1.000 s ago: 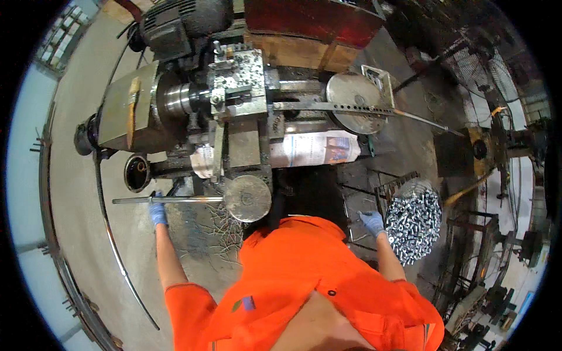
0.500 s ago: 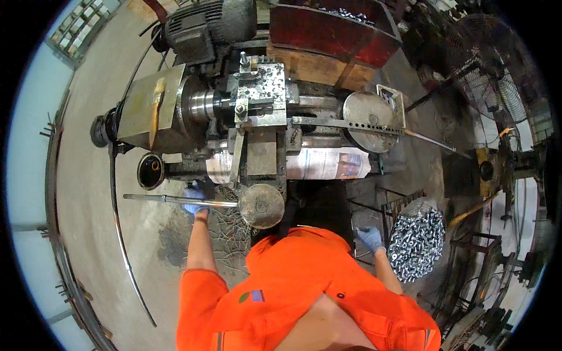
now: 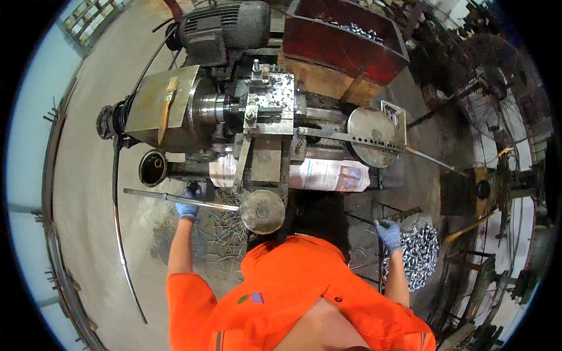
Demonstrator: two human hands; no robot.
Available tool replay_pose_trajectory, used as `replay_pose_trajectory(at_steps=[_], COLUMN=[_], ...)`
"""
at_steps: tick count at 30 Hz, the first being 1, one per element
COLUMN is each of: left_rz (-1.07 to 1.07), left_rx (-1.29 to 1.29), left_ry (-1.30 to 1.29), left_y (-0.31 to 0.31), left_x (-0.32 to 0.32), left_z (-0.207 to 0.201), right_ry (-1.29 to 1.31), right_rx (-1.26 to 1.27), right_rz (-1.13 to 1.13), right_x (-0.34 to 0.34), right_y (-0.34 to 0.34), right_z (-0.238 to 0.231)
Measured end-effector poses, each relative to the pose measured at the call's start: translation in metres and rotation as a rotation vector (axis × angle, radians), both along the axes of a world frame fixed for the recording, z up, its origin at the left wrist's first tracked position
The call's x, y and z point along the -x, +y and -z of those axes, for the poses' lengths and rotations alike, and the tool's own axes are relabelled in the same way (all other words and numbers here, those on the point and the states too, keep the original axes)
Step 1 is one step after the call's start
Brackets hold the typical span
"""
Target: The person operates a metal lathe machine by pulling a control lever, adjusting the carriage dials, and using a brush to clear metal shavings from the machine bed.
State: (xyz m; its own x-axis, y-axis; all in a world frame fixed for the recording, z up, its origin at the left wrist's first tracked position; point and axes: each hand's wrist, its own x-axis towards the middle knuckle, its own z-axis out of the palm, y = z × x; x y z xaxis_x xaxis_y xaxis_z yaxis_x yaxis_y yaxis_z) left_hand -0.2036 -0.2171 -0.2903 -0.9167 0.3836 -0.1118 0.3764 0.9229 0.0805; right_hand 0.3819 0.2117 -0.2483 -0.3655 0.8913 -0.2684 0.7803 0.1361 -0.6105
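Note:
My left hand, in a blue glove with darkened fingertips, is under a long metal lever rod that crosses over it. Its fingers look bent, but what they close on is hidden. The rod ends at a round metal disc in front of a lathe-like machine. On the other side, my right hand, gloved alike, hovers at the left edge of a wire basket full of small shiny metal pieces. Its dark-tipped fingers are drawn together; I cannot see whether a piece is between them.
Behind the machine are a motor and a red bin with metal parts. A brush rests on the machine's housing; a dark pot sits beside it. Newspaper lies along the front. A fan stands right.
My right hand has moved right to the basket's edge, its fingers now drawn closer together. My left hand stays by the lever rod. The whole view has shifted slightly.

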Motion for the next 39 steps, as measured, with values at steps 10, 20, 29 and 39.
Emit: replay_pose_trajectory(at_steps=[10,20,29,39], left_rz=[-0.128,-0.384,-0.76,-0.839], left_rx=[0.006,-0.188,-0.129,-0.246], left_ry=[-0.145,0.389,0.272,0.159], left_y=[-0.074,-0.147,-0.203,-0.107], left_x=[-0.002,-0.002,-0.031,-0.112], left_z=[-0.078,-0.274,-0.193,-0.22], right_ry=[0.236,0.423,-0.152,-0.113], right_rx=[-0.415,-0.623,-0.627,-0.727], right_rz=[-0.137,-1.023,-1.286,-1.272], right_x=[0.116,0.409,0.52,0.527], right_y=[0.145,-0.016,-0.093,-0.094], right_z=[-0.155,-0.302,-0.266,-0.25])
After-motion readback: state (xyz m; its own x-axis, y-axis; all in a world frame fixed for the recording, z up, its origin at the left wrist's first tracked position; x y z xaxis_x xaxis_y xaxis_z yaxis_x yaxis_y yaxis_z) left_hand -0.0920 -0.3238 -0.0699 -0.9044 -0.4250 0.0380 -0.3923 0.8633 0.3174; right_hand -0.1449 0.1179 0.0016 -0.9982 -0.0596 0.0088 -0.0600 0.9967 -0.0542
